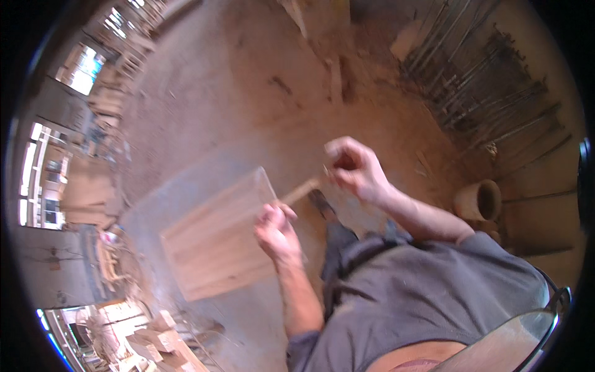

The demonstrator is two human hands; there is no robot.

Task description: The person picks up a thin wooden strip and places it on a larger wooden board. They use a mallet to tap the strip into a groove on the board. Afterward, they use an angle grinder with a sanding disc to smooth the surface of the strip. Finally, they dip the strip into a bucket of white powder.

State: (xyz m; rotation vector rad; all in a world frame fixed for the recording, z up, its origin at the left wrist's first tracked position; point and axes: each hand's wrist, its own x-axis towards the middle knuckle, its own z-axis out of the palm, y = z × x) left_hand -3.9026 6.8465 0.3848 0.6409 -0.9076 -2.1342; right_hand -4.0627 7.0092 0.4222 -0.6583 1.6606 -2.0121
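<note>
My left hand (277, 234) is closed around one end of a short, pale wooden stick (300, 191), which points away to the upper right. Under and beside that hand lies a flat rectangular wooden panel (214, 248) with visible grain. My right hand (359, 173) is raised to the right of the stick, apart from it. Its thumb and fingers curl together in a pinch, and a tiny thing may sit at the fingertips, too small and blurred to name.
The panel rests on a greyish surface (152, 201). Dusty brown floor (204, 99) stretches beyond. A cylindrical bucket-like container (478, 200) stands at right, below long thin rods (458, 80) along the wall. Wood pieces (162, 341) are piled at lower left.
</note>
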